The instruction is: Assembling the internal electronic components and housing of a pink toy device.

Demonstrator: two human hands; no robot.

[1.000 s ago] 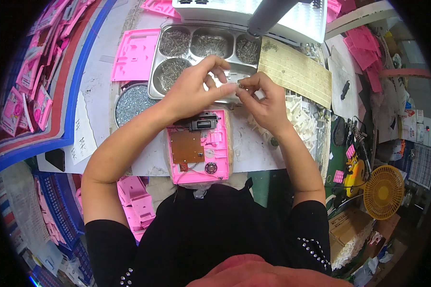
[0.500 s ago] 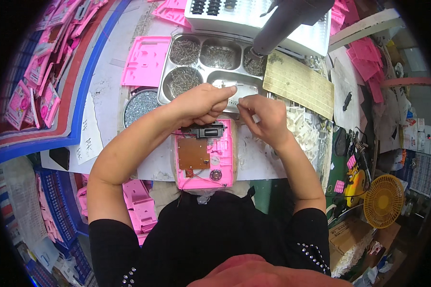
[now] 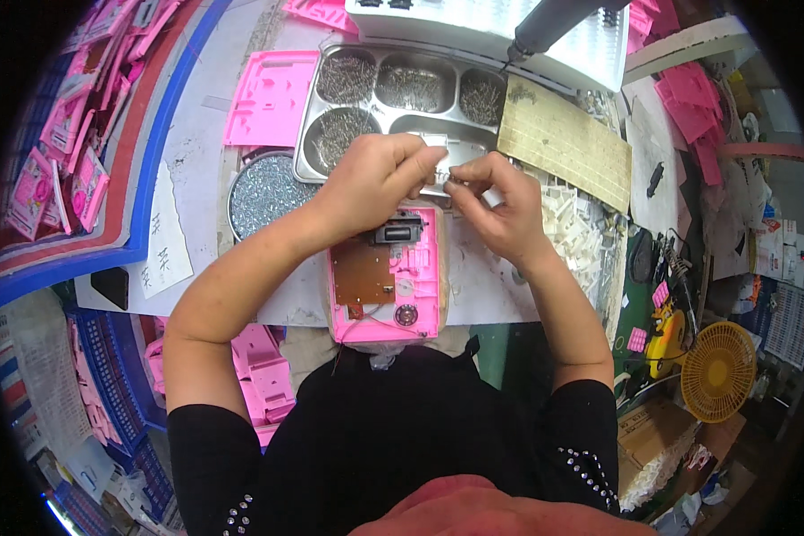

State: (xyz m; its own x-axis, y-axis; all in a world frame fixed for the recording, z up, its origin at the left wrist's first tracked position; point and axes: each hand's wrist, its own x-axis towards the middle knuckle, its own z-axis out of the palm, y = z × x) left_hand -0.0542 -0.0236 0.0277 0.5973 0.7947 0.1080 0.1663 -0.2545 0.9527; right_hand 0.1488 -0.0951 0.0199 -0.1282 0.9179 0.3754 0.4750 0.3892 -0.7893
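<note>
My left hand (image 3: 377, 186) is closed, thumb against the fingers, on a small white plastic part (image 3: 435, 141) over the front compartment of the metal tray (image 3: 380, 114). Just right of it, my right hand (image 3: 506, 210) pinches something tiny and dark between thumb and forefinger; its kind is too small to make out. The two sets of fingertips are close together but apart. Below them lies an open pink plastic housing (image 3: 427, 299), holding a brown circuit board (image 3: 362, 275), a black motor-like unit (image 3: 397, 232) and a round speaker (image 3: 406, 314). My left hand hides part of the tray.
Screws fill the tray's compartments and a round dish (image 3: 263, 192). A grey hanging screwdriver (image 3: 545, 31) reaches in above the tray. A yellowish board (image 3: 563, 134) and white plastic parts (image 3: 576, 228) lie right. A pink panel (image 3: 272, 98) lies left; a white foam tray (image 3: 473, 36) stands behind.
The hanging screwdriver has swung up and right, off the tray's screw compartment. My right fingertips have shifted slightly, now pinching the tiny dark thing. The whole view has moved a little.
</note>
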